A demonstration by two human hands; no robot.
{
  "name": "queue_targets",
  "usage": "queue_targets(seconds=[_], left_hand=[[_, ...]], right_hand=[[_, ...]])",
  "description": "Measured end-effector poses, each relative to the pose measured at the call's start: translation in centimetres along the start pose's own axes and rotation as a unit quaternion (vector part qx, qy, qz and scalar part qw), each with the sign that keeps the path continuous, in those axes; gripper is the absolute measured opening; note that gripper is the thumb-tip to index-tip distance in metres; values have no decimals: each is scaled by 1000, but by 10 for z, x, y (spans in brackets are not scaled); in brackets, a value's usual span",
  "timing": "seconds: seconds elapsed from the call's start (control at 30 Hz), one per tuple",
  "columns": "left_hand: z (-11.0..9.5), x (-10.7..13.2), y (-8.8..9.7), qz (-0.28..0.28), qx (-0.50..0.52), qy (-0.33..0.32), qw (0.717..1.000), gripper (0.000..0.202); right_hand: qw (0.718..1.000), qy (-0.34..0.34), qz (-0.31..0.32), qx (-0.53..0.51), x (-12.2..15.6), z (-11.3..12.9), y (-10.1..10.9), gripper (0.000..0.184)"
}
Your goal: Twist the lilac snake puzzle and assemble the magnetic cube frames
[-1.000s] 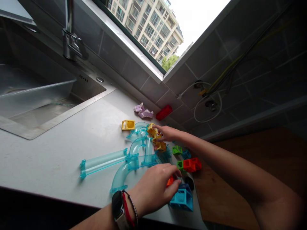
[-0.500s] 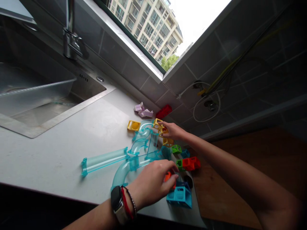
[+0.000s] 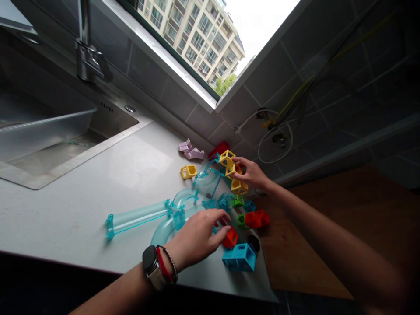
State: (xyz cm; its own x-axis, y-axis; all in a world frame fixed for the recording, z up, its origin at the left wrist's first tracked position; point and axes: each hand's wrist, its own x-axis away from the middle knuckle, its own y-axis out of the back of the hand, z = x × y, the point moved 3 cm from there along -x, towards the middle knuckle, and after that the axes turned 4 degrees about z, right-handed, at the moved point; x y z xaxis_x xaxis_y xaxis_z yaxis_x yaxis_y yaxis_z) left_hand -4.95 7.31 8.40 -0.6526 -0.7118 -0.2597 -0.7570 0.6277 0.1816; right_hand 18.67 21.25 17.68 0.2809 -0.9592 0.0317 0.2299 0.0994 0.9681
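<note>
On a white countertop (image 3: 98,183) lies a set of clear teal marble-run tubes (image 3: 141,216) and coloured hollow cubes. My right hand (image 3: 251,173) grips a stack of yellow cubes (image 3: 233,173), lifted with a teal curved tube (image 3: 206,175) joined to it. My left hand (image 3: 198,236), with a watch and red band on the wrist, has its fingers closed on a red-orange cube (image 3: 229,238) low on the counter. A blue cube block (image 3: 240,257) sits just right of that hand.
A steel sink (image 3: 49,131) and tap (image 3: 85,57) are at the left. Lilac pieces (image 3: 190,151), a red block (image 3: 219,149), a lone yellow cube (image 3: 188,171), green cubes (image 3: 238,201) and joined red cubes (image 3: 256,218) lie about. A wooden surface (image 3: 328,245) lies right; cables hang on the tiled wall.
My right hand has raised the yellow cube stack and its attached teal tubes up and to the right. My left hand has drawn the red-orange cube out to the left of the blue block.
</note>
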Motion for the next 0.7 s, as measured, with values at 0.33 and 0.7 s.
queue_targets(seconds=[0.33,0.7], left_hand=[[1,0,-2,-1,0,-8,1000,15],[0,-2,8,-9,141,51,989,42]], right_hand=[[996,-22,-21,-87,9,3,46,59],[901,-150,153,-377,29,30,30,57]])
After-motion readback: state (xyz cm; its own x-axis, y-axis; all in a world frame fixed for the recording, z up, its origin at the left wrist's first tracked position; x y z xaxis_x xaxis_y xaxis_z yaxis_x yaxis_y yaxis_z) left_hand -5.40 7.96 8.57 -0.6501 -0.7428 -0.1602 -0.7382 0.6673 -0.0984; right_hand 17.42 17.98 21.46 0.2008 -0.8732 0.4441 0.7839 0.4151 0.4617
